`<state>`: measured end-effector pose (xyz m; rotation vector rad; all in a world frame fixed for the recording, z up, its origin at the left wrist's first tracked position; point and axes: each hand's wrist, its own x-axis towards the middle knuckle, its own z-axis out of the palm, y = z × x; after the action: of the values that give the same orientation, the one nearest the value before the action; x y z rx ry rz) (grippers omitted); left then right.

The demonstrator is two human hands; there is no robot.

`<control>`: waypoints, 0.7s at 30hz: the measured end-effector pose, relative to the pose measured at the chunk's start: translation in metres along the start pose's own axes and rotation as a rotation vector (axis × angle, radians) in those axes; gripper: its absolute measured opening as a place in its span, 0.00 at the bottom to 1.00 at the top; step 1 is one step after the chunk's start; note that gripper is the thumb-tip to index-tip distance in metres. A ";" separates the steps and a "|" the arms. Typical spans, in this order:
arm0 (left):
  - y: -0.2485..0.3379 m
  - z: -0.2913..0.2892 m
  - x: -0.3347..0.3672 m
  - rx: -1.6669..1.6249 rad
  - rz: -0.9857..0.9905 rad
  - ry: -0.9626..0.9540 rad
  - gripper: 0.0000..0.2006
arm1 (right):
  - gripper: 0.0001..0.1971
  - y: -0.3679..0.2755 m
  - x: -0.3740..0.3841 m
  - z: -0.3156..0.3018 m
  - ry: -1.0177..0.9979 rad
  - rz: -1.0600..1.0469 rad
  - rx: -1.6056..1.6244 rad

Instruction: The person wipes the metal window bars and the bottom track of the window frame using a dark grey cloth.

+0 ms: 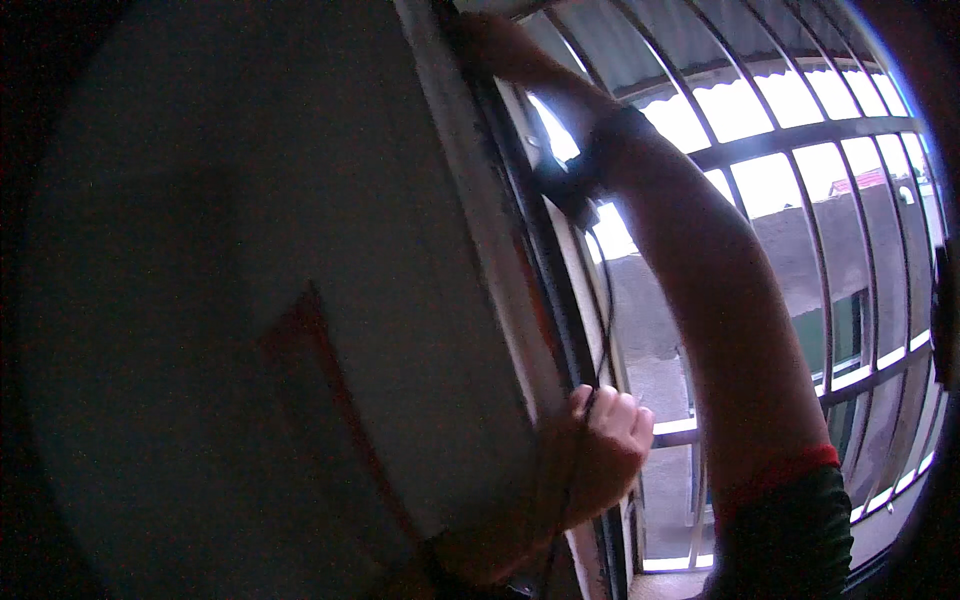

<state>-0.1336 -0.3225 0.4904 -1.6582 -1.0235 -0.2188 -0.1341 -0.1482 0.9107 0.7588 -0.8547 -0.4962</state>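
My right arm rises from the lower right to the top of the window frame [545,250]. At its end my right hand [495,45] is at the upper part of the frame, its fingers lost in shadow. A dark device [572,190] is strapped at that wrist, and a thin black cable [608,300] hangs from it. Lower down, my left hand [610,435] is closed beside the frame, fingers curled; the cable passes across it. Whatever lies inside those fingers is hidden.
A dim pale wall [250,250] with a red mark [345,390] fills the left side. Metal window bars [800,190] curve across the right. Beyond them stand a grey building wall [780,260] and a corrugated roof sheet [680,40].
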 end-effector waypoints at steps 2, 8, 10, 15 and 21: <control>-0.002 -0.003 0.000 0.045 0.022 -0.048 0.06 | 0.14 -0.058 -0.029 -0.048 -0.537 0.289 -0.108; 0.000 -0.018 -0.021 -0.075 0.295 0.083 0.06 | 0.14 -0.214 -0.099 -0.115 -0.330 0.391 0.164; 0.014 -0.014 -0.020 -0.068 0.298 0.100 0.05 | 0.15 -0.242 -0.135 -0.136 -0.269 0.352 0.289; 0.058 0.009 -0.054 -0.161 0.148 0.121 0.08 | 0.11 -0.381 -0.193 -0.205 -0.379 0.490 0.279; 0.135 0.023 -0.089 -0.391 -0.014 0.042 0.06 | 0.10 -0.394 -0.241 -0.218 -0.465 0.459 0.211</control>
<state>-0.0996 -0.3485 0.3333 -1.9875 -1.0048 -0.4855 -0.1303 -0.1556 0.4000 0.6161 -1.4900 -0.1695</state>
